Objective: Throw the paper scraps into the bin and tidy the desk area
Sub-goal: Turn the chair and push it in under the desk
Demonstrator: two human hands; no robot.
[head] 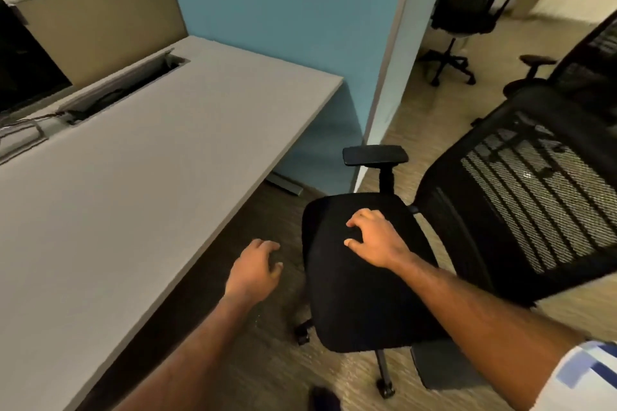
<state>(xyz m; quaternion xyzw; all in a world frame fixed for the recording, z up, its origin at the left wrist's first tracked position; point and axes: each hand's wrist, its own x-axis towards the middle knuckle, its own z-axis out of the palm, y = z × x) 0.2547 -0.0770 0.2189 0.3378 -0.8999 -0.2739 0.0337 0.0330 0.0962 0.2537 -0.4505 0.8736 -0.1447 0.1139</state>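
A grey desk [140,183] fills the left half of the view, its top bare where I can see it. A black office chair [354,294] stands to the right of the desk, its mesh back [534,197] turned to the right. My right hand [374,237] hovers over or rests on the seat with curled fingers and nothing in it. My left hand [257,270] hangs over the floor between the desk edge and the seat, fingers loosely bent and empty. No paper scraps and no bin are in view.
A dark monitor [23,67] and an open cable hatch [123,90] sit at the desk's back, in front of a beige divider [100,23]. A blue wall [283,0] stands behind. Two more black chairs [467,0] stand at the right on carpet.
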